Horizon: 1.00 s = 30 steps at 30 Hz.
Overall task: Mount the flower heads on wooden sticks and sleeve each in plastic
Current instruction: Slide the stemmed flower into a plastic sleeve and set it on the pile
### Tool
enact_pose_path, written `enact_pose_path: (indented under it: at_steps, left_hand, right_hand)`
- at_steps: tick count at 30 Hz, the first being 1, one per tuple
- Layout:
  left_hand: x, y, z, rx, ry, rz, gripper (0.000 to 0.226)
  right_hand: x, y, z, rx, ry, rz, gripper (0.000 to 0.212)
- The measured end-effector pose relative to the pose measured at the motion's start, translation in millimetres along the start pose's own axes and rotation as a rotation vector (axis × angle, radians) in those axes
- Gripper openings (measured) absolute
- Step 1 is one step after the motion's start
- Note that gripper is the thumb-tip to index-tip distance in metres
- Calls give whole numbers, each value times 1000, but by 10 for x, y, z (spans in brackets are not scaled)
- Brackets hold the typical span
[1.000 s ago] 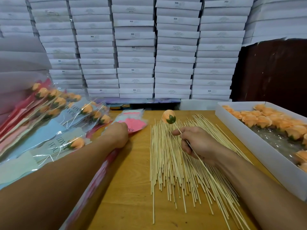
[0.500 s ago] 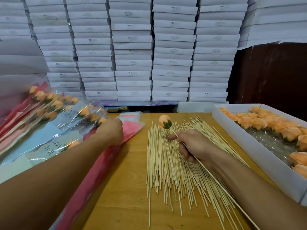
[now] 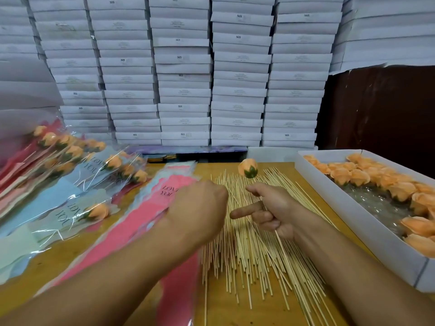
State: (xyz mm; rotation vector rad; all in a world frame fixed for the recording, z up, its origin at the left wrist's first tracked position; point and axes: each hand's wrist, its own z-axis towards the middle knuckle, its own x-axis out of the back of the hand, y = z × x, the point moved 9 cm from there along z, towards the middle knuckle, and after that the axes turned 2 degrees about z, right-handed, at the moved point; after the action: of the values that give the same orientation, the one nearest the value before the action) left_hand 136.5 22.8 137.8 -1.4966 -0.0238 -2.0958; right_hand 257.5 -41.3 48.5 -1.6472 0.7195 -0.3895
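My right hand [image 3: 273,209] pinches a stick [image 3: 281,245] carrying a mounted flower head [image 3: 247,168], which stands up just beyond my knuckles, forefinger pointing left. My left hand [image 3: 196,208] hangs blurred over the edge of the pink sleeves [image 3: 164,208]; I cannot tell whether it grips one. I'd lift a single sleeve, open its mouth, and feed the stick's bare end through. Loose sticks [image 3: 247,250] lie beneath. Farther right, the box [image 3: 353,217] holds unmounted flowers; finished roses [image 3: 70,175] pile left.
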Motion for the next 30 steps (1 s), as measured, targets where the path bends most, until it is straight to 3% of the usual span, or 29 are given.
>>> enact_pose_path:
  at_steps: [2, 4, 8, 10, 13, 15, 17, 18, 19, 22, 25, 27, 30]
  left_hand:
    - [93, 285, -150, -99, 20, 2, 30]
    - [174, 513, -290, -176, 11, -28, 9]
    - [384, 739, -444, -245, 128, -84, 21]
    - [306, 783, -494, -271, 86, -231, 17]
    - [313, 510, -424, -144, 142, -421, 56]
    - [196, 182, -239, 14, 169, -566, 54]
    - [15, -179, -52, 188, 242, -709, 31]
    - [-100, -331, 32, 267, 239, -748, 31]
    - [-250, -428, 106, 318, 189, -784, 45]
    - [-788, -460, 182, 471, -122, -1229, 86]
    - [-1078, -259, 149, 517, -332, -1935, 80]
    - [-1109, -206, 127, 481, -330, -2128, 65]
    - [-1084, -258, 136, 411, -198, -2137, 69]
  right_hand:
    - [32, 9, 12, 19, 24, -42, 31]
    - [74, 19, 24, 44, 69, -87, 34]
    - [156, 31, 66, 69, 135, -58, 26]
    - [146, 20, 62, 64, 126, -55, 30]
    - [122, -18, 28, 83, 105, -35, 32]
    - [98, -48, -1, 95, 83, -39, 32]
    - [70, -63, -34, 80, 60, -32, 31]
    - [66, -66, -45, 69, 55, -24, 32]
    - [64, -68, -53, 60, 51, -12, 33]
    - [43, -72, -81, 44, 38, 6, 33]
    - [32, -68, -87, 43, 36, -5, 32]
    - [39, -63, -71, 43, 38, -17, 29]
    - [52, -38, -44, 40, 45, -23, 30]
